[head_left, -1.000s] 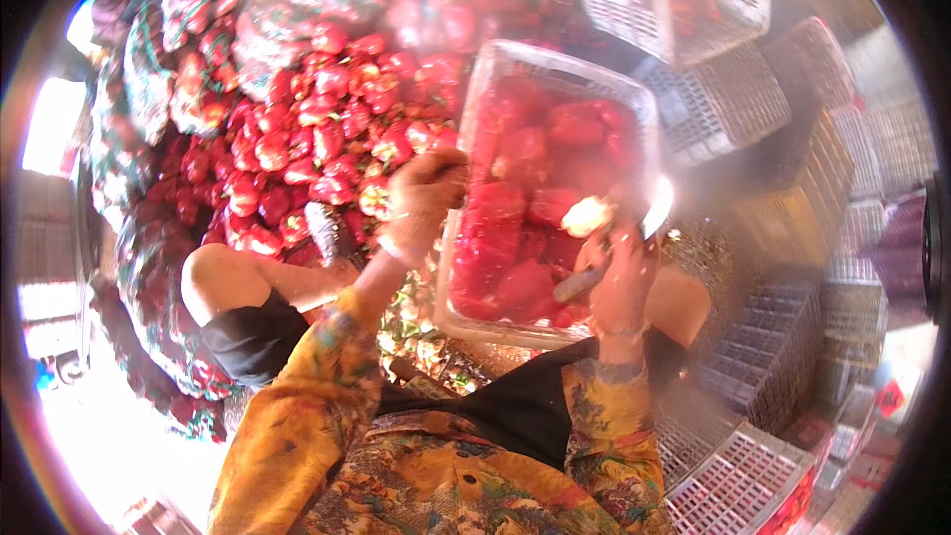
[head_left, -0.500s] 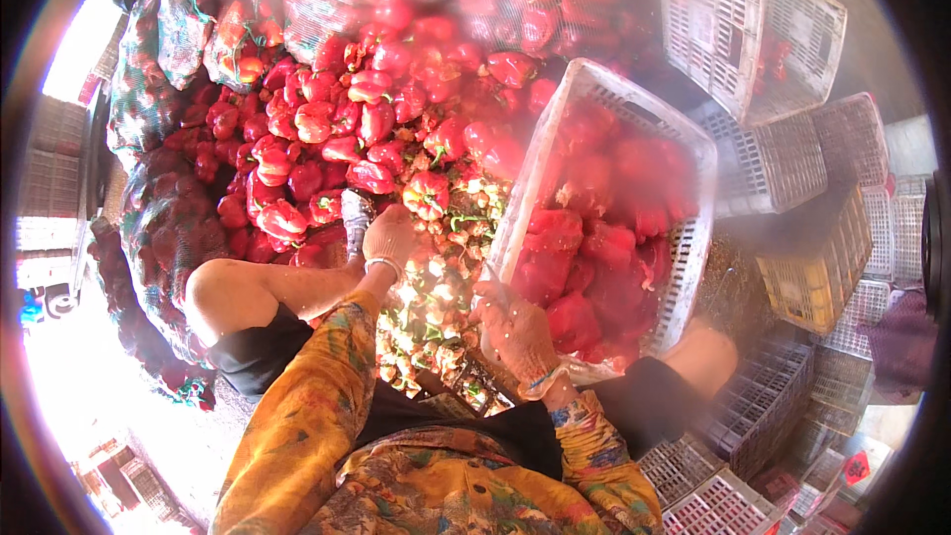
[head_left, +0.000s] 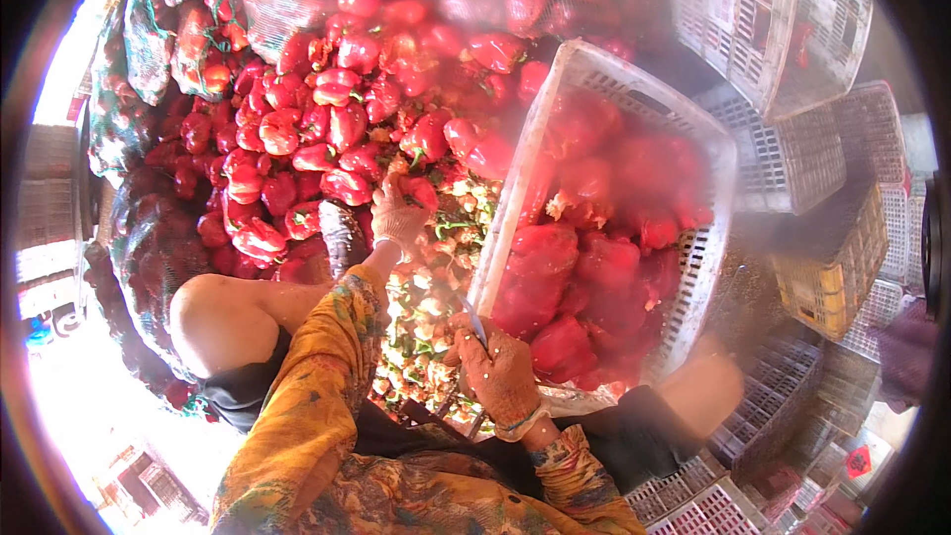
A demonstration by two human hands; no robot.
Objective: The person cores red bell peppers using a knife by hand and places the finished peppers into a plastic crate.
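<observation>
Left hand (head_left: 399,218): fingers curled round a red pepper (head_left: 421,194). Right hand (head_left: 500,376): fingers closed on knife (head_left: 477,325), near crate (head_left: 518,173)'s left edge.

The left grip (head_left: 399,218) has reached a red pepper (head_left: 423,194); the right grip (head_left: 500,372) has shifted leftward.

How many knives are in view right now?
1: a knife in the right hand, near the white crate. Others could be hidden among the red peppers.
</observation>
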